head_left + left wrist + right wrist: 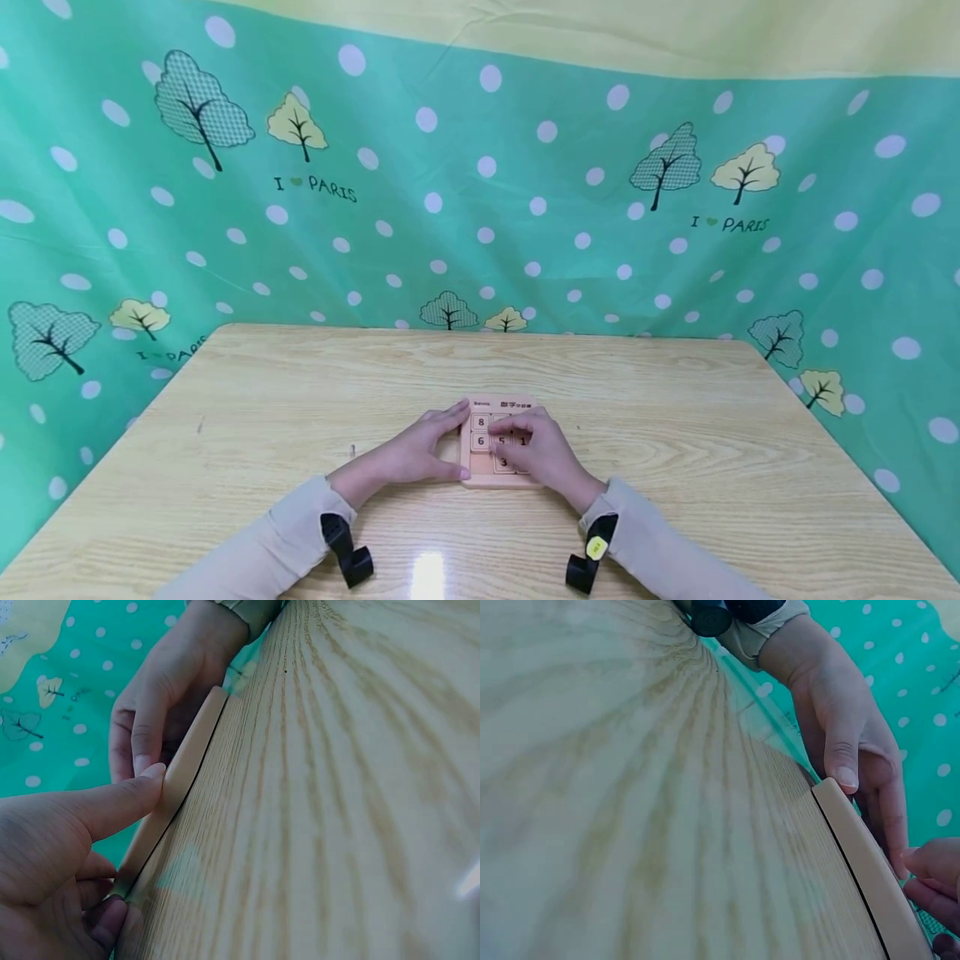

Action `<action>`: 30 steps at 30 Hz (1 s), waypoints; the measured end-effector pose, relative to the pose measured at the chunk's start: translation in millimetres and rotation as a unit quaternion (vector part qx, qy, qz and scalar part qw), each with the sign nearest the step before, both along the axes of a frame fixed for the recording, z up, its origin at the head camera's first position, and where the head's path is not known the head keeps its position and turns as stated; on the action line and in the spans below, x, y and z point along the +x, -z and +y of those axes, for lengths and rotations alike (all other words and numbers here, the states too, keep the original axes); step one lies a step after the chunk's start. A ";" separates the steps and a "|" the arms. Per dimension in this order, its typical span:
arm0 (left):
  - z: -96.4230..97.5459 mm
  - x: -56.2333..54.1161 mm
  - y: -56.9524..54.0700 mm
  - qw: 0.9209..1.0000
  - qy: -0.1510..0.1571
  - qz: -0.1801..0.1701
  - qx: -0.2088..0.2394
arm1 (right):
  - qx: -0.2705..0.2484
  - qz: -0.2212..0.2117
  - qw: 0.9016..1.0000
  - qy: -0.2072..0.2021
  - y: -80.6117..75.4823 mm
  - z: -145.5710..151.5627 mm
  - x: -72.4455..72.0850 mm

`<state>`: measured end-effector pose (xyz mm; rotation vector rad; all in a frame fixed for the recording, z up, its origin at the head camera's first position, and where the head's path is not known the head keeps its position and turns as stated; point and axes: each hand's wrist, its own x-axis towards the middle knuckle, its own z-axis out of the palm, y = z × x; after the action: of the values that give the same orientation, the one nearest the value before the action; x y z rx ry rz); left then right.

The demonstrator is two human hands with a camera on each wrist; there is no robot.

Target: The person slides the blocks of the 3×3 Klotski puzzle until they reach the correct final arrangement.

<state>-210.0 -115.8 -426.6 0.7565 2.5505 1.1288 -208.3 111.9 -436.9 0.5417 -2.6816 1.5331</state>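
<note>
A wooden number sliding puzzle (pixel 480 481) lies flat on the table, its tiles marked with black digits. The 8 tile (pixel 481 422) sits at upper left with the 6 tile (pixel 481 442) below it, above a bare slot in the lower left corner. My left hand (pixel 412 450) holds the frame's left side, thumb at the near corner and fingers at the far one. Over the tiles, my right hand (pixel 542 450) has index finger and thumb tips spread apart by the 6 and 5 tiles. It partly covers the 5, 1 and 3 tiles and hides others.
The wood-grain table (pixel 315 375) extends around the puzzle on all sides. A green dotted cloth (pixel 450 233) with printed trees hangs behind and beside it. Black wrist cameras (pixel 352 560) are strapped over both sleeves.
</note>
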 end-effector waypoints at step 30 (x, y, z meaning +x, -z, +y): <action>0.5 1.1 0.5 1.000 0.004 -0.002 0.012 | 0.029 0.023 0.999 -0.029 4.1 3.6 2.0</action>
<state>-209.0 -115.3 -427.1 0.7684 2.5334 1.1599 -206.3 115.5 -441.0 0.6528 -2.7064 1.4420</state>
